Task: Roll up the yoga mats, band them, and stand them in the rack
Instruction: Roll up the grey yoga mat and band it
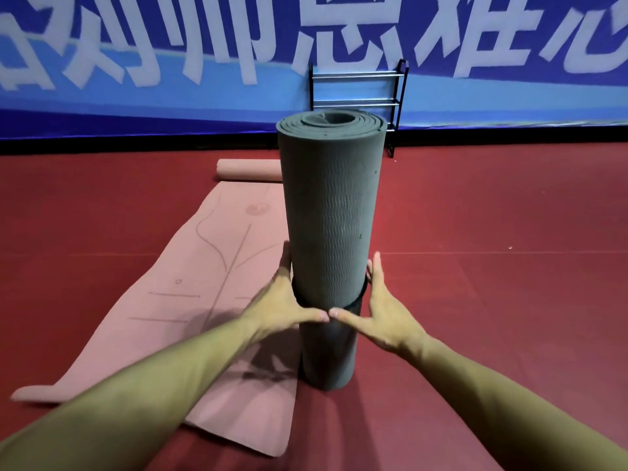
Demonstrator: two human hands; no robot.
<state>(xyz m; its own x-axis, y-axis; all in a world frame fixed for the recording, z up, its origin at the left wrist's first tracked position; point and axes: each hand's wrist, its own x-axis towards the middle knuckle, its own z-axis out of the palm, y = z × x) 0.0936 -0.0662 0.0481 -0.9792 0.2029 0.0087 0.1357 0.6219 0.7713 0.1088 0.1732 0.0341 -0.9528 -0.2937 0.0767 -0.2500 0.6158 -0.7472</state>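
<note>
- At centre frame, on the red floor (492, 300), a rolled grey mat (331, 205) is being held standing upright on its end, with its spiral edge facing up.
- Around the lower part of this roll, a black band (355, 304) is being worn snugly.
- The left hand (282, 300) is being pressed flat against the roll's left side at band level, with the fingers straight and pointing upward.
- The right hand (380, 311) is being pressed likewise against the right side; neither hand is being curled round anything.
- Both thumbs are being laid tip to tip across the front of the roll, at the band's lower edge.
- Left of the roll, a pink mat (190, 300) is being shown lying mostly flat on the floor, with its far end rolled.
- Against the blue banner (170, 96) behind, a black rack (356, 104) is being shown standing, well apart from the roll.
</note>
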